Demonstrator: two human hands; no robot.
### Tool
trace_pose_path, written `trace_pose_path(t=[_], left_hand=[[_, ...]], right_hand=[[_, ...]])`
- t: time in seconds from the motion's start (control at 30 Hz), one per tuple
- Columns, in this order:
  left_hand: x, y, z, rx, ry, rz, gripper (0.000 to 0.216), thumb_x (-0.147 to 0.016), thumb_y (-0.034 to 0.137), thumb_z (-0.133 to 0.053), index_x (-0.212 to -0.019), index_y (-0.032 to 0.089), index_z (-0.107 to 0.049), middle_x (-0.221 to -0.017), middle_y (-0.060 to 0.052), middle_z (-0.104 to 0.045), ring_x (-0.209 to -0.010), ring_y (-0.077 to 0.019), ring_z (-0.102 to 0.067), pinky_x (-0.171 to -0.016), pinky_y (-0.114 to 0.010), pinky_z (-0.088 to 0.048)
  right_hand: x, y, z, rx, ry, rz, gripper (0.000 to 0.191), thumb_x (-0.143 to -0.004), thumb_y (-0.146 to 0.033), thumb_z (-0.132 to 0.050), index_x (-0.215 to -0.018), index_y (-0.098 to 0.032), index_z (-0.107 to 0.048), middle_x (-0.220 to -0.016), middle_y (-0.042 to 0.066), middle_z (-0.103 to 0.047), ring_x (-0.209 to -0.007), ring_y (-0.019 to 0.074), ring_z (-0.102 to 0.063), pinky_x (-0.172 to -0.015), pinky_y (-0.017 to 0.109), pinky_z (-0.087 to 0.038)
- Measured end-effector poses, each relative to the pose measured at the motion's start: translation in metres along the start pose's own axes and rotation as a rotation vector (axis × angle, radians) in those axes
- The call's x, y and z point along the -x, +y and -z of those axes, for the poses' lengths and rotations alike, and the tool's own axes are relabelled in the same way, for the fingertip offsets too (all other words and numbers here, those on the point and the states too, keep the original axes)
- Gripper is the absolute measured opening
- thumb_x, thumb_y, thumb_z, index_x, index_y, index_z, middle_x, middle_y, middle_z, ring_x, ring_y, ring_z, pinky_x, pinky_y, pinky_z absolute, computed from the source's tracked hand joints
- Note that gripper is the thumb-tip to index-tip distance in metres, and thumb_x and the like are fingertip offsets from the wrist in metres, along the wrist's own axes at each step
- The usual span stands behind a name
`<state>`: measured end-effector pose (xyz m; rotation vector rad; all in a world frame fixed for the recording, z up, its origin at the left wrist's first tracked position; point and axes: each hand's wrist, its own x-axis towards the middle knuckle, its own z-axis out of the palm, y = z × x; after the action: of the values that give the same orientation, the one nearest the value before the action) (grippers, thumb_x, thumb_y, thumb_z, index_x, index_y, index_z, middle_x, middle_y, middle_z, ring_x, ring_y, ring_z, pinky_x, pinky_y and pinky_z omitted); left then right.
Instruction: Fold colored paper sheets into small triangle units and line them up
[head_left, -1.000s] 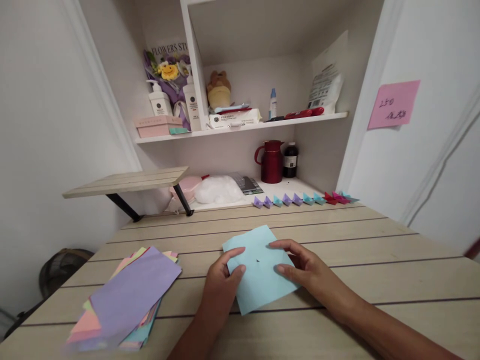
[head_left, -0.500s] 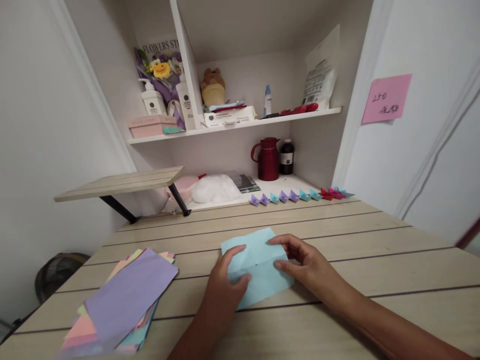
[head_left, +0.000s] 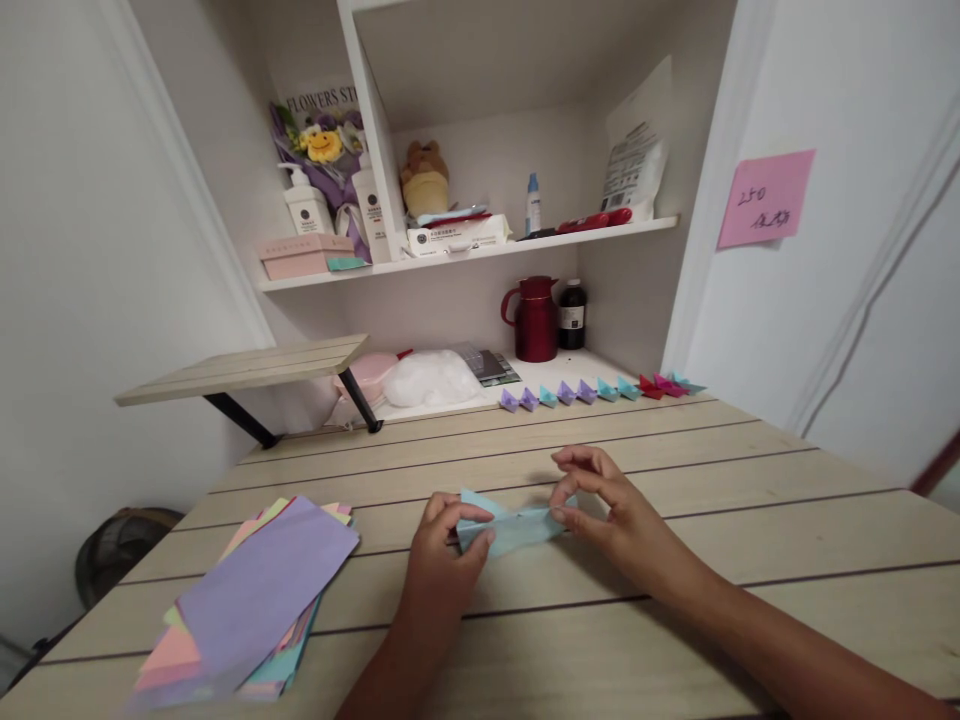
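Note:
A light blue sheet of paper [head_left: 517,530] is bent along a crease, just above the wooden table [head_left: 570,650]. My left hand [head_left: 446,545] pinches its left end between thumb and fingers. At the right end, my right hand [head_left: 600,500] grips the paper with thumb and index finger, its other fingers curled above. Part of the paper's right end is hidden behind the fingers. To the left lies a stack of coloured paper [head_left: 262,590] with a purple sheet on top.
A row of folded paper boats [head_left: 585,391] lines the table's back edge. Behind stand a red jug [head_left: 536,320] and a dark bottle [head_left: 572,315]. A small raised wooden shelf [head_left: 247,365] is at the back left. A pink note [head_left: 765,198] sticks to the wall.
The blue sheet lay open and nearly flat; now it is folded up along its crease into a narrow strip. Both hands have closed on its ends.

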<state>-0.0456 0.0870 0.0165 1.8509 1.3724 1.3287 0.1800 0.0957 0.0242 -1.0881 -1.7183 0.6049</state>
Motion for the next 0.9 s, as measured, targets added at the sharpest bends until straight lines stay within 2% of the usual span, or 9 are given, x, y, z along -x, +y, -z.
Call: trace_pose_path(t=[0.1,0.17,0.23,0.3,0.4,0.53,0.67,0.8,0.9], left_hand=[[-0.003,-0.004,0.001,0.068,0.100,-0.004,0.011,-0.064,0.023,-0.069,-0.058,0.018,-0.061,-0.108,-0.010,-0.057,-0.104,-0.0253,-0.056,-0.091,-0.038,-0.045],[-0.003,-0.005,0.001,0.151,0.082,0.032,0.020,-0.064,0.027,-0.071,-0.056,0.017,-0.057,-0.116,-0.011,-0.055,-0.108,-0.0258,-0.054,-0.092,-0.037,-0.043],[-0.003,-0.004,0.001,0.260,-0.019,0.127,0.026,-0.066,0.034,-0.072,-0.058,0.017,-0.053,-0.104,-0.009,-0.061,-0.092,-0.0211,-0.059,-0.078,-0.030,-0.047],[-0.001,-0.003,-0.001,0.354,-0.126,0.244,0.033,-0.068,0.040,-0.071,-0.060,0.018,-0.048,-0.073,-0.002,-0.059,-0.065,-0.0129,-0.054,-0.059,-0.022,-0.043],[-0.002,-0.007,-0.005,0.414,-0.151,0.327,0.039,-0.065,0.046,-0.072,-0.061,0.019,-0.044,-0.050,0.008,-0.041,-0.048,-0.0070,-0.037,-0.049,-0.018,-0.030],[-0.005,-0.014,-0.007,0.430,-0.042,0.318,0.041,-0.060,0.047,-0.075,-0.060,0.019,-0.045,-0.049,0.008,-0.039,-0.047,-0.0068,-0.037,-0.049,-0.018,-0.030],[-0.006,-0.007,0.000,0.447,0.061,0.207,0.032,-0.067,0.045,-0.071,-0.066,0.018,-0.054,-0.076,-0.002,-0.061,-0.068,-0.0132,-0.056,-0.063,-0.022,-0.044],[-0.003,0.005,0.011,0.277,0.232,0.013,0.029,-0.086,0.044,-0.051,-0.077,0.019,-0.062,-0.102,-0.007,-0.062,-0.100,-0.0208,-0.057,-0.091,-0.032,-0.043],[0.000,0.007,0.015,-0.031,0.169,-0.178,0.022,-0.087,0.035,-0.050,-0.085,0.021,-0.067,-0.110,-0.008,-0.060,-0.110,-0.0238,-0.053,-0.097,-0.039,-0.039]], right_hand=[[-0.002,0.005,0.004,-0.157,0.002,-0.109,0.015,-0.077,-0.037,-0.065,-0.076,-0.022,-0.063,-0.117,0.007,-0.051,-0.112,0.0270,-0.049,-0.090,0.039,-0.041],[-0.003,0.009,0.004,-0.336,-0.057,-0.231,0.021,-0.078,-0.041,-0.064,-0.078,-0.021,-0.058,-0.091,0.004,-0.058,-0.084,0.0205,-0.057,-0.068,0.031,-0.045],[-0.003,0.012,0.004,-0.460,-0.084,-0.332,0.025,-0.078,-0.044,-0.065,-0.080,-0.021,-0.053,-0.065,-0.003,-0.049,-0.059,0.0132,-0.049,-0.052,0.024,-0.035],[-0.003,0.012,0.002,-0.514,-0.077,-0.388,0.028,-0.077,-0.045,-0.067,-0.085,-0.021,-0.054,-0.057,-0.007,-0.043,-0.051,0.0103,-0.042,-0.048,0.023,-0.029],[-0.002,0.010,0.001,-0.555,-0.089,-0.411,0.041,-0.072,-0.043,-0.073,-0.103,-0.023,-0.056,-0.063,-0.006,-0.050,-0.054,0.0110,-0.046,-0.050,0.023,-0.032],[-0.002,0.009,0.000,-0.578,-0.149,-0.390,0.047,-0.065,-0.033,-0.077,-0.108,-0.022,-0.059,-0.074,-0.002,-0.061,-0.065,0.0143,-0.055,-0.059,0.026,-0.041],[-0.002,0.008,0.004,-0.436,-0.068,-0.219,0.008,-0.070,-0.024,-0.068,-0.070,-0.020,-0.061,-0.088,0.004,-0.064,-0.083,0.0194,-0.060,-0.074,0.031,-0.045],[-0.005,0.007,0.012,-0.121,-0.093,0.081,0.013,-0.075,-0.018,-0.062,-0.062,-0.021,-0.062,-0.112,0.005,-0.061,-0.108,0.0237,-0.054,-0.091,0.037,-0.041],[-0.008,0.012,0.015,0.068,-0.274,0.152,0.019,-0.078,-0.014,-0.059,-0.062,-0.023,-0.065,-0.107,0.003,-0.066,-0.106,0.0231,-0.055,-0.096,0.041,-0.039]])
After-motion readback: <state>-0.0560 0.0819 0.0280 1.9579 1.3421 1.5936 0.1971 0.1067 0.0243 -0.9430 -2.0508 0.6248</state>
